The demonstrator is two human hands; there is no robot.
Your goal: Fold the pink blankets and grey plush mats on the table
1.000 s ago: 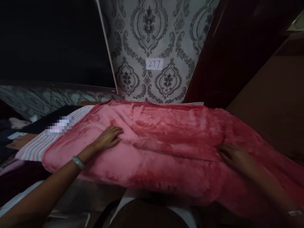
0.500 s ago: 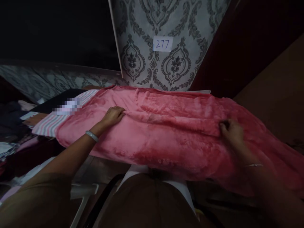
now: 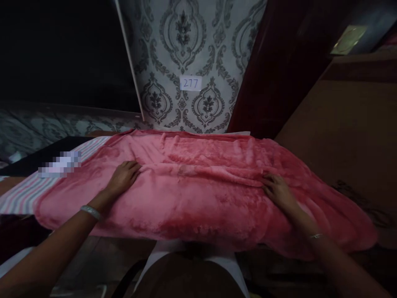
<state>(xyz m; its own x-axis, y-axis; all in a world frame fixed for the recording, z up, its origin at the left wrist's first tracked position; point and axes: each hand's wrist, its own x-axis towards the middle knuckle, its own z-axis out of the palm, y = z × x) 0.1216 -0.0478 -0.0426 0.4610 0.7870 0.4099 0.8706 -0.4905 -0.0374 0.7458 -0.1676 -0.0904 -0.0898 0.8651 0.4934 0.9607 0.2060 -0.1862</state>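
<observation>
Grey damask wallpaper covers the wall at 12 o'clock, with a glossy dark-red panel slanting up between 1 and 2 o'clock. Across the centre, reaching from 9 round to 4 o'clock, lies the pink plush blanket, spread over a support that it mostly hides, with a raised fold running crosswise between the 2 hands. It looks soft, thick and limp, moderately heavy for cloth and not fragile; the pile probably slides a little under bare fingertips, so a full pinch at each end of that fold, 2 holds set well apart, should keep the length even and limit sagging in the middle.

At 10 o'clock stands a black flat-panel screen with a pale frame. Toward 9 o'clock, striped cloth shows beside the blanket's edge, part of it blurred out.

At 8 o'clock the left hand appears closed on the fold's near-left end, fingers bent; at 4 o'clock the right hand pinches the other end between thumb and fingers. Smaller again, a paper label at 12 o'clock reads 277. Last come a pale bangle on the left wrist and a thin bracelet on the right.
</observation>
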